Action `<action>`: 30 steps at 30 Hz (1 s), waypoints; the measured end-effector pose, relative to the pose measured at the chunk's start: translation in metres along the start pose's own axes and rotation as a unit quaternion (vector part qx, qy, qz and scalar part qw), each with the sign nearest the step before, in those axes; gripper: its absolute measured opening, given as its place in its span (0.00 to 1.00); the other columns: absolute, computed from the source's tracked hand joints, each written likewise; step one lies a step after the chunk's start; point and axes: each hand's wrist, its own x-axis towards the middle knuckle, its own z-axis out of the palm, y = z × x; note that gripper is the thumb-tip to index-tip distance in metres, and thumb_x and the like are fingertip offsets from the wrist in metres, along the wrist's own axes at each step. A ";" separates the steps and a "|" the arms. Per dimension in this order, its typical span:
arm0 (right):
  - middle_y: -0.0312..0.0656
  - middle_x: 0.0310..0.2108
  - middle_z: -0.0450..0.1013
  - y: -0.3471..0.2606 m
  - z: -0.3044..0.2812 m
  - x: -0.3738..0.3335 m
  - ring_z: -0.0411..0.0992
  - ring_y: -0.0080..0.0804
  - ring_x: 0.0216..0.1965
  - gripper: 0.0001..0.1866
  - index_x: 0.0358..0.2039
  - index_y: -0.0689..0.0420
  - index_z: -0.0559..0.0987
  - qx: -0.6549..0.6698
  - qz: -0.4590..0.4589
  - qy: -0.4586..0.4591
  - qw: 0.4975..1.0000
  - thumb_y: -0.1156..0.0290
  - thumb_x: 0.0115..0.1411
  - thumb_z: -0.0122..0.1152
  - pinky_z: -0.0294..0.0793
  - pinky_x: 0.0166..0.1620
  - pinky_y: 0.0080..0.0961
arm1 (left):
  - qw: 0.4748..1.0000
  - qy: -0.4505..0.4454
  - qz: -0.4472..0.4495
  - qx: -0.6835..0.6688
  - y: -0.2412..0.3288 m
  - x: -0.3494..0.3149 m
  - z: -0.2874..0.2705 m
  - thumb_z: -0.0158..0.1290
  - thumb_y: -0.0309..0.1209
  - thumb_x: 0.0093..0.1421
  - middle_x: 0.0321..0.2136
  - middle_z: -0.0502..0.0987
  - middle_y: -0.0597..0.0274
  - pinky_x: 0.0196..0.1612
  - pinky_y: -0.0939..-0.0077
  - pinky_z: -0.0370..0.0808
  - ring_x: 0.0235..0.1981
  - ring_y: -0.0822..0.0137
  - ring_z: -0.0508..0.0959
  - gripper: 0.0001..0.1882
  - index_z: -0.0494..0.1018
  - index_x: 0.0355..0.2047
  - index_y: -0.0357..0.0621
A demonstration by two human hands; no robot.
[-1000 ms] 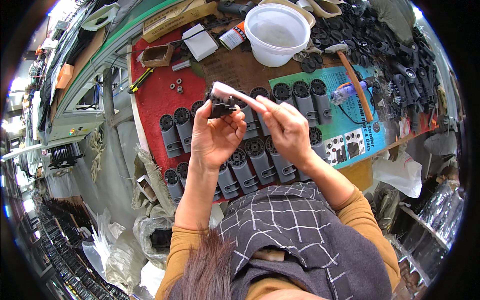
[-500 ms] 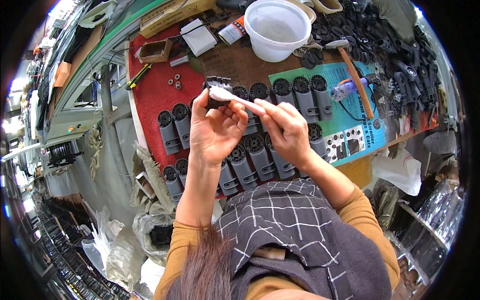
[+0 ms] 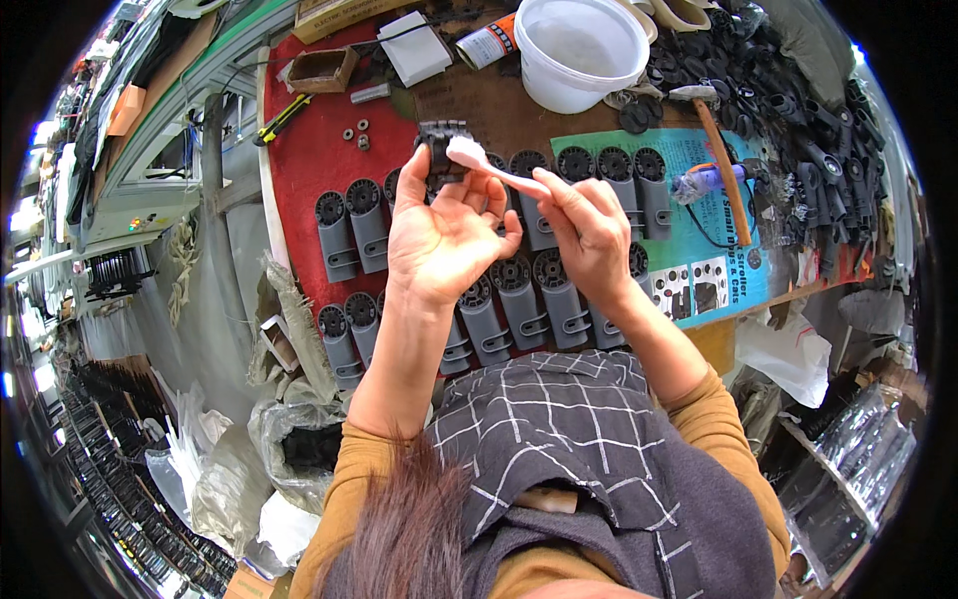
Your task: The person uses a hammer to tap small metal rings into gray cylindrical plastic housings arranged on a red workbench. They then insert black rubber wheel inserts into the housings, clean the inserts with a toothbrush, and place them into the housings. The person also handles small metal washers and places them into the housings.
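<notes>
Above the table, my left hand (image 3: 434, 245) is palm up, its thumb and fingers closed on a small black plastic part (image 3: 437, 142) with a ridged edge. My right hand (image 3: 596, 235) pinches the thin handle of a pale pink spoon-shaped tool (image 3: 511, 181). The tool's broad end, covered in something whitish, touches or lies right over the black part. Whether the whitish stuff is paste or bristles I cannot tell. Beneath my hands, grey plastic tubes (image 3: 339, 258) with round black ends lie in two rows, partly hidden by my arms.
A white bucket (image 3: 569, 95) stands at the back, with a can (image 3: 486, 42) to its left. A hammer (image 3: 720, 165) lies at the right beside a pile of black parts (image 3: 813, 150). At the left are a yellow cutter knife (image 3: 283, 120), small metal rings (image 3: 361, 134) and a box (image 3: 319, 72).
The black part in my left hand has been raised and tilted, so more of it shows. The tool's broad end has shifted right and down on it. The whole view has moved slightly.
</notes>
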 end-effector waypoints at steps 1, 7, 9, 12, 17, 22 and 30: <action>0.37 0.24 0.69 0.002 0.000 0.001 0.67 0.35 0.27 0.18 0.46 0.54 0.80 -0.010 -0.015 -0.005 1.000 0.71 0.53 0.66 0.67 0.31 0.30 | 0.999 -0.023 -0.025 -0.008 0.000 0.001 -0.001 0.58 0.51 0.54 0.37 0.77 0.69 0.51 0.57 0.62 0.44 0.68 0.71 0.19 0.76 0.35 0.50; 0.32 0.25 0.66 0.001 -0.011 0.003 0.66 0.30 0.27 0.18 0.46 0.51 0.80 -0.075 -0.103 -0.005 0.992 0.71 0.52 0.65 0.64 0.32 0.27 | 1.000 0.000 -0.006 -0.028 0.008 0.001 -0.001 0.60 0.50 0.52 0.42 0.74 0.60 0.52 0.54 0.60 0.47 0.61 0.68 0.21 0.77 0.38 0.48; 0.32 0.25 0.65 -0.001 -0.015 0.006 0.65 0.29 0.27 0.19 0.47 0.51 0.80 -0.143 -0.127 -0.045 0.980 0.71 0.52 0.66 0.65 0.32 0.27 | 0.999 0.036 0.015 -0.008 0.006 0.003 -0.001 0.60 0.50 0.52 0.42 0.74 0.61 0.51 0.56 0.60 0.45 0.62 0.68 0.20 0.77 0.36 0.49; 0.31 0.26 0.64 -0.003 -0.017 0.011 0.64 0.29 0.28 0.20 0.48 0.50 0.80 -0.190 -0.140 -0.055 0.970 0.70 0.52 0.66 0.65 0.33 0.27 | 0.990 0.121 0.078 -0.002 0.000 0.008 0.000 0.62 0.50 0.51 0.38 0.73 0.63 0.48 0.59 0.61 0.41 0.64 0.69 0.20 0.75 0.31 0.48; 0.35 0.23 0.66 0.001 -0.030 0.012 0.66 0.32 0.26 0.18 0.47 0.54 0.80 -0.154 -0.105 -0.089 0.978 0.72 0.53 0.65 0.67 0.31 0.29 | 0.987 0.105 0.110 0.043 0.009 0.012 -0.009 0.62 0.51 0.51 0.34 0.75 0.66 0.45 0.61 0.63 0.39 0.65 0.70 0.20 0.76 0.30 0.47; 0.46 0.25 0.73 0.053 -0.056 0.054 0.72 0.45 0.30 0.13 0.44 0.60 0.78 -0.185 -0.061 -0.014 0.981 0.69 0.60 0.59 0.72 0.33 0.37 | 0.965 0.047 0.235 0.104 0.036 0.013 -0.034 0.61 0.43 0.56 0.33 0.79 0.66 0.45 0.71 0.70 0.38 0.67 0.75 0.15 0.77 0.34 0.45; 0.53 0.46 0.73 0.094 -0.053 0.134 0.69 0.51 0.51 0.17 0.43 0.59 0.79 -0.346 -0.060 -0.047 0.935 0.63 0.57 0.57 0.66 0.54 0.43 | 0.922 0.005 0.264 0.283 0.019 0.005 -0.086 0.55 0.26 0.61 0.38 0.80 0.61 0.47 0.75 0.79 0.40 0.67 0.80 0.06 0.76 0.39 0.41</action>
